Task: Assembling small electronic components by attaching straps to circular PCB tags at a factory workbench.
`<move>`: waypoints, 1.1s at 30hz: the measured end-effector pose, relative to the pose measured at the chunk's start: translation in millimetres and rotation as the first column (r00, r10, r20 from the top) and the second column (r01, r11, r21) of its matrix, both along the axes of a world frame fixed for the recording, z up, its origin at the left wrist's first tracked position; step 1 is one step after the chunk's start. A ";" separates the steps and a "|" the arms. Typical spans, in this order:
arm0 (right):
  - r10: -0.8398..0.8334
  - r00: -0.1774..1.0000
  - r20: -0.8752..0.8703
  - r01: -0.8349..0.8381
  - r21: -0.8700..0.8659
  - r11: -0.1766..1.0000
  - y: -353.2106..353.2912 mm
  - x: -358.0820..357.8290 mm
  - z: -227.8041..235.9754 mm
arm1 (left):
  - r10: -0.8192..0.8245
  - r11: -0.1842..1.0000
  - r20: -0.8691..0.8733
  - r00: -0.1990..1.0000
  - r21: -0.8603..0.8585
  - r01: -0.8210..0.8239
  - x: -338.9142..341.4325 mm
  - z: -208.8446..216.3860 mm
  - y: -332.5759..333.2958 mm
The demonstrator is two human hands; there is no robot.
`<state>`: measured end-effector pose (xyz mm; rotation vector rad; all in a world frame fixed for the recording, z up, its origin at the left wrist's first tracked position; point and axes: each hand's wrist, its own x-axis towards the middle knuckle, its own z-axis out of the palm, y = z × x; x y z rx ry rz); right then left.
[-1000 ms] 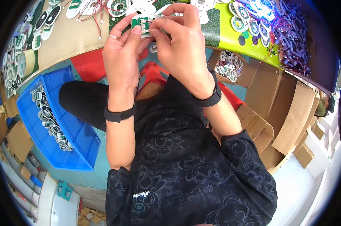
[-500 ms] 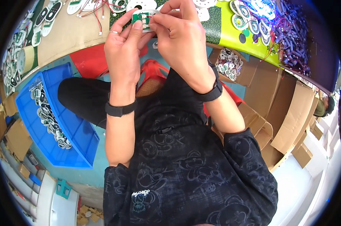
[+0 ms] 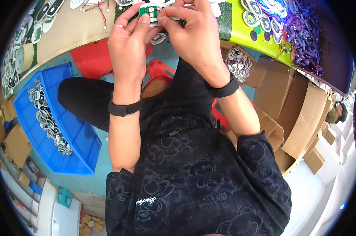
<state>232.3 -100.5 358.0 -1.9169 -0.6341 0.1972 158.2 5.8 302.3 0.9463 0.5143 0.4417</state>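
Above the table's front edge, a small green circuit board (image 3: 143,10) with white connectors sits in a pale casing. My left hand (image 3: 126,49) grips it, thumb on the front face and fingers behind. My right hand (image 3: 197,37) is closed in a pinch at the board's right side, beside the connectors. A bit of dark reddish wire shows near those fingertips, but whatever they hold is too small to make out.
White casings and thin red wires (image 3: 103,15) lie on the table. At right are a glowing blue-white light (image 3: 274,7) and a heap of purple cylinders (image 3: 304,37). A blue bin (image 3: 81,135) with parts stands left; cardboard boxes (image 3: 274,88) stand right.
Both hands and the board have shifted slightly up in the picture. My right wrist has swung a little to the right, its fingers still at the board's right side.
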 end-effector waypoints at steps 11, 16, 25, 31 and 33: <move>0.073 0.954 0.292 -0.064 -0.041 0.997 -7.7 2.1 -9.5 | 0.007 1.000 0.022 1.000 0.008 -0.007 1.3 -1.3 -1.5; 0.101 0.939 0.328 -0.072 -0.101 0.992 -5.7 2.1 -7.4 | -0.010 1.000 0.026 1.000 -0.004 0.010 1.7 -2.5 1.0; 0.040 0.862 0.505 -0.154 0.186 0.970 -2.9 12.0 -38.2 | 0.056 0.990 -0.039 0.998 -0.127 -0.061 7.1 17.2 -6.3; 0.039 0.814 0.580 -0.092 0.062 0.994 -2.1 7.8 -23.4 | 0.029 0.993 -0.051 0.998 -0.112 -0.034 7.8 17.7 -5.2; 0.025 0.987 0.160 -0.011 -0.086 0.996 -0.1 0.2 2.0 | 0.041 0.996 -0.050 0.998 -0.075 -0.045 6.7 16.8 -7.7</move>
